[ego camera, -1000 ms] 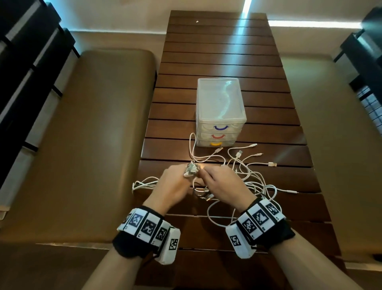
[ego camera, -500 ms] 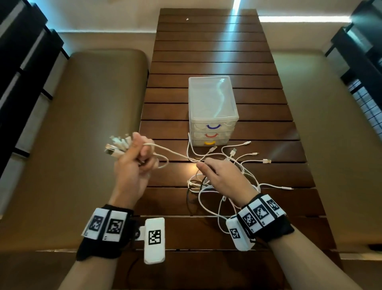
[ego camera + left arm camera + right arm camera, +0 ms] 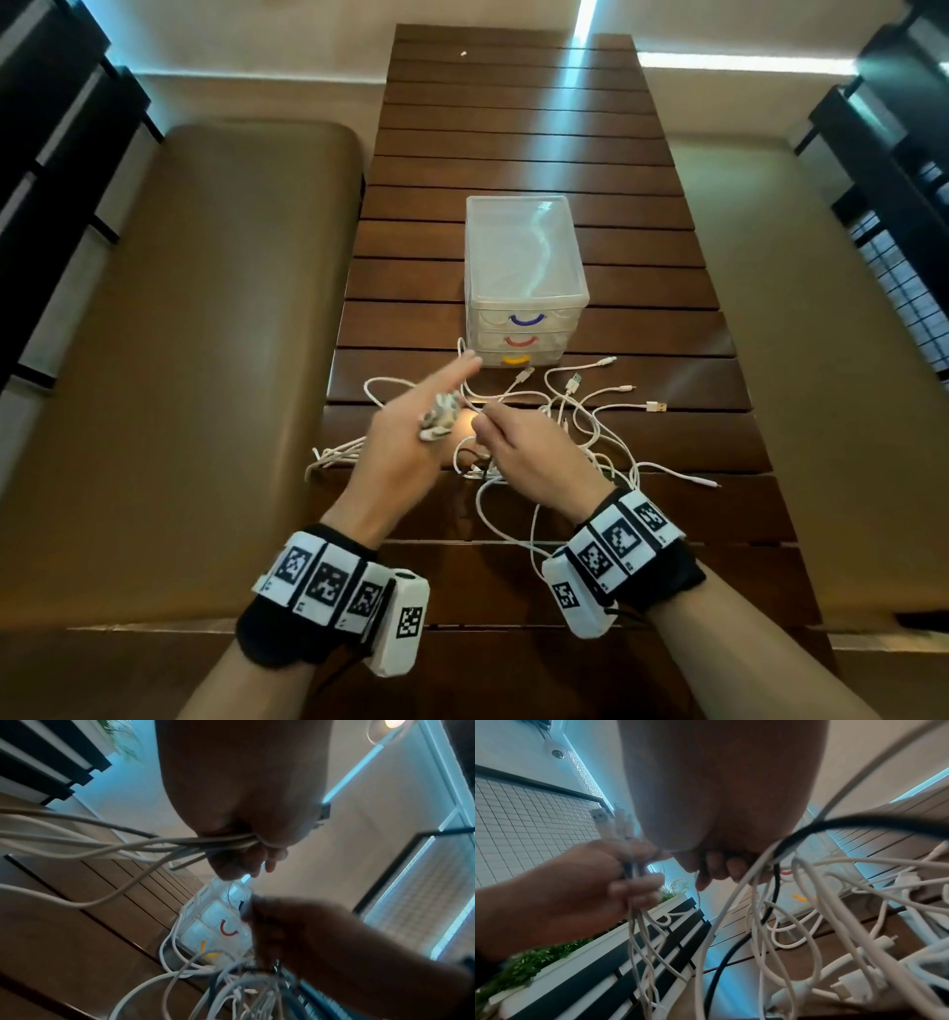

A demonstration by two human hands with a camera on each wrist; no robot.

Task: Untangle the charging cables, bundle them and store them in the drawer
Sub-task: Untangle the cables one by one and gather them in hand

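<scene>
The left hand (image 3: 405, 442) is gripping gathered plugs (image 3: 439, 417); the right hand (image 3: 529, 449) is pinching one cable (image 3: 493, 398) beside it—best drawing it out slowly.

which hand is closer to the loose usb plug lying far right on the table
Right. The right hand sits left of the usb plug, amid the tangle; the left hand, gripping gathered cable ends, is farther left.

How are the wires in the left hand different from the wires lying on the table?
The wires in the left hand are gathered together with their plugs side by side; the wires on the table sprawl in tangled loops, plugs pointing apart. The held wires hang in the air; the others rest on the wood. Both are mostly white.
</scene>
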